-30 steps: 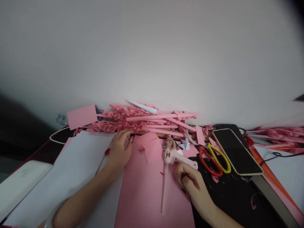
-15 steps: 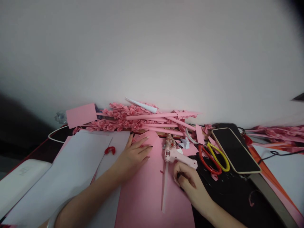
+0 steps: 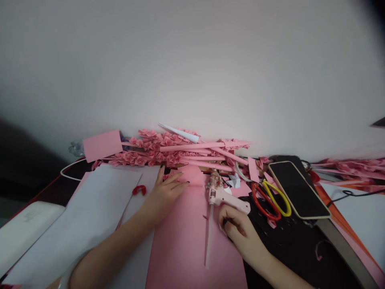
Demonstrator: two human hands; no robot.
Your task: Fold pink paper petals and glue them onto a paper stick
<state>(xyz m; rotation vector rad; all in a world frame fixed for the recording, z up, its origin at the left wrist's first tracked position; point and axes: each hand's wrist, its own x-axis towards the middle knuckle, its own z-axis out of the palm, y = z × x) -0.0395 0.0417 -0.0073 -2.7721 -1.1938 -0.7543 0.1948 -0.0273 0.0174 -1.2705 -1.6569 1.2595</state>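
My left hand (image 3: 164, 196) lies with fingers spread at the upper left of a pink sheet (image 3: 186, 241), its fingertips by a small pink paper piece (image 3: 191, 176) at the sheet's far end. To the right, my right hand (image 3: 240, 228) rests on the sheet's right edge with fingers curled; whether anything is inside them is hidden. Just beyond it is a pink glue gun (image 3: 221, 196), its nozzle end crusted, with a long glue stick (image 3: 209, 241) pointing toward me.
Pink paper flowers (image 3: 162, 140) and rolled paper stems line the wall. White sheets (image 3: 90, 200) and a white box (image 3: 30, 224) lie left. Red and yellow handled scissors (image 3: 266, 202) and a phone (image 3: 299, 190) lie right.
My left hand has drawn back slightly to the left, showing more of the small pink piece. My right hand has barely moved.
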